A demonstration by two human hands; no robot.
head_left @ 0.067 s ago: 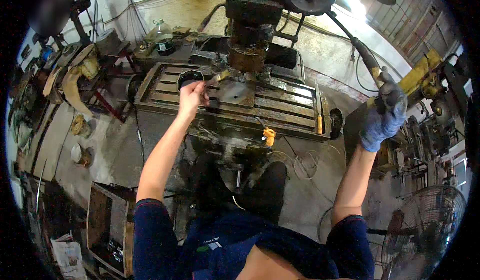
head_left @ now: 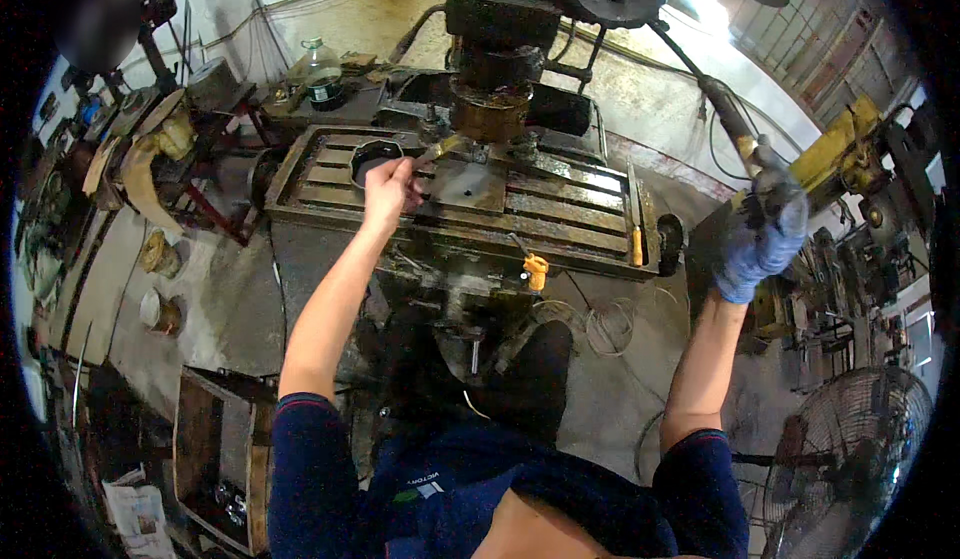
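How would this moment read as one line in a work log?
left hand: holds thin tool on flat plate | right hand: blue glove, grips feed lever | drill press table: slotted

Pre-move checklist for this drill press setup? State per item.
1. Right hand on the feed lever: ok, gloved and wrapped around the lever's end.
2. Left hand away from the spindle: not ok, it holds a thin tool whose tip lies close under the spindle.
3. Flat plate clamped to the slotted table: cannot tell, no clamps show.
4. Left hand protection: not ok, bare.
5. Loose items on table: not ok, an orange-handled tool lies near the right edge.
6. Spindle turning: cannot tell.
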